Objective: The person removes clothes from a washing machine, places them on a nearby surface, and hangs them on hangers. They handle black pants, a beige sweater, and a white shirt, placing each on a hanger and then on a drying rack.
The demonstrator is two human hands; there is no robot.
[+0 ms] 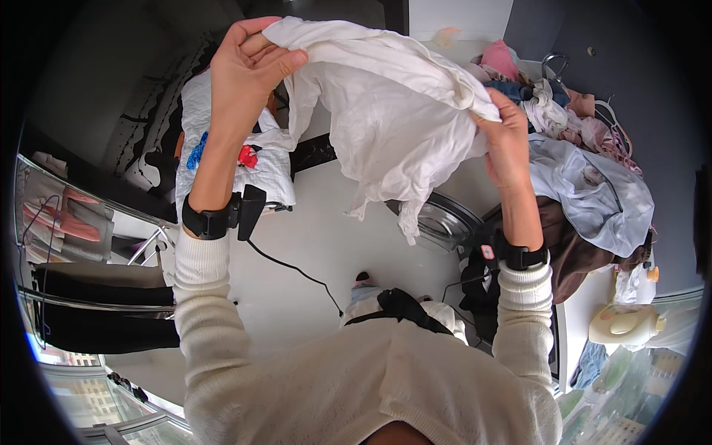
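A thin white garment hangs stretched between my two raised hands, its lower folds dangling over the floor. My left hand pinches its upper left edge between thumb and fingers. At the right end, my right hand grips the gathered edge of the cloth. Which kind of garment it is cannot be made out from the folds. Both arms are stretched forward, with a black band on each wrist.
White quilted cloth with blue and red items lies at the left. Piled clothes and a pale mesh bag cover the right counter, near a cream bottle. A round washer door stands below. Dark trousers hang on a left rack.
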